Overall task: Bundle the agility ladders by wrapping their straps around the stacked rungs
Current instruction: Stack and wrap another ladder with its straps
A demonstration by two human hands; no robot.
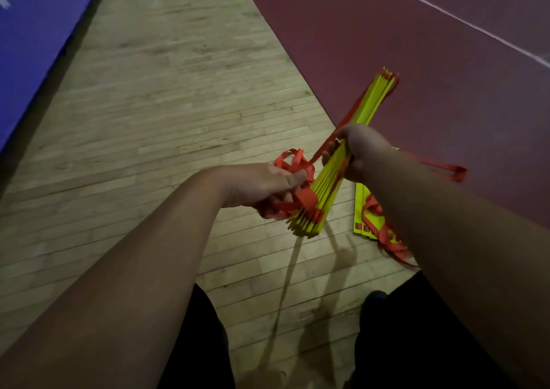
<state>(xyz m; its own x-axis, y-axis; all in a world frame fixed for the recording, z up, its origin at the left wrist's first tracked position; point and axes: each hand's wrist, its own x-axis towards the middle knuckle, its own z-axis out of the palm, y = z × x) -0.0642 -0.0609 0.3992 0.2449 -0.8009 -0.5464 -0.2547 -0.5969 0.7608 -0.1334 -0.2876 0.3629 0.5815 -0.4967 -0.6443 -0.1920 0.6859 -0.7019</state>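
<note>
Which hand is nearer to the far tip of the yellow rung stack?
Right. The right hand grips the rung stack around its middle, closer to the far tip; the left hand holds the red strap at the stack's near end, farthest from that tip.

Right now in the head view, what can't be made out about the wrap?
Head view only:
- Fingertips of the left hand: motion-blurred in the red strap, so the number of turns is unclear.
- The yellow rungs: mid-section hidden under the right hand.
- The second ladder on the floor: mostly behind the right forearm.
- The strap loop at far right: its run back is behind that forearm.
</note>
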